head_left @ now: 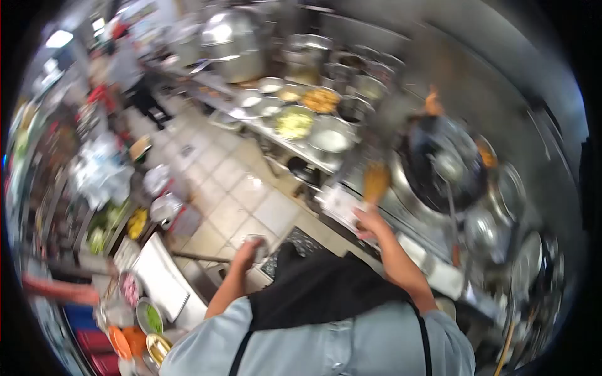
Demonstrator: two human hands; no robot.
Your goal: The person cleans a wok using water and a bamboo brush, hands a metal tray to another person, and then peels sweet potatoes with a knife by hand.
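Note:
The scene is smeared by motion. My right hand (370, 224) is closed at the lower end of a straw-coloured bamboo wok brush (377, 180), whose bristles point away from me. Just left of that hand lies a white block-like thing (339, 203) on the stove edge. My left hand (249, 249) hangs over the floor with curled fingers, beside a small pale round thing (261, 243) too blurred to name. To the right, a dark wok (417, 147) sits on the stove with a long-handled ladle (449, 168) in it.
Pans of yellow pieces (293, 124) and orange pieces (320, 99) stand on the back counter. A large metal pot (232, 50) is behind them. Flame (433, 102) rises beyond the wok. A white cutting board (161, 276) lies at left. Another person (128, 75) stands far back.

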